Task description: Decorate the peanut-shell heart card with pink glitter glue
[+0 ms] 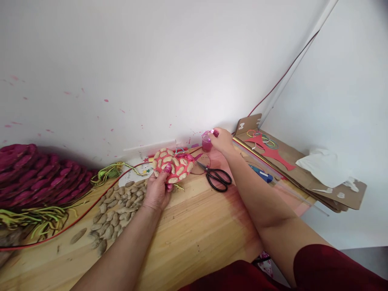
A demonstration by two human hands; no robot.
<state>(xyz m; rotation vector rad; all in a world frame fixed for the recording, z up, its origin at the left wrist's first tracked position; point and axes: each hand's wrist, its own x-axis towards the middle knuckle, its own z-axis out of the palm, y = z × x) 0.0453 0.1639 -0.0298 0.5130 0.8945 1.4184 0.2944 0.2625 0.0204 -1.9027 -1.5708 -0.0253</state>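
Observation:
My left hand (157,190) is closed around a red rounded craft piece (172,165) covered with glued-on pale shells, held just above the wooden table (194,230). My right hand (222,140) reaches to the back of the table, its fingers pinched on something small and pink at the top of a small pink jar (207,143) that stands by the wall. What the fingers pinch is too small to make out. Black scissors (217,178) lie on the table between the two hands.
A heap of pale shells (117,212) lies left of my left hand. Pink-painted pieces (36,178) are piled at far left with yellow-green cords (39,218) and a red wire. Cardboard sheets (303,173) with rubber bands, red cutouts and white tissue lie right; a blue tool (261,173) nearby.

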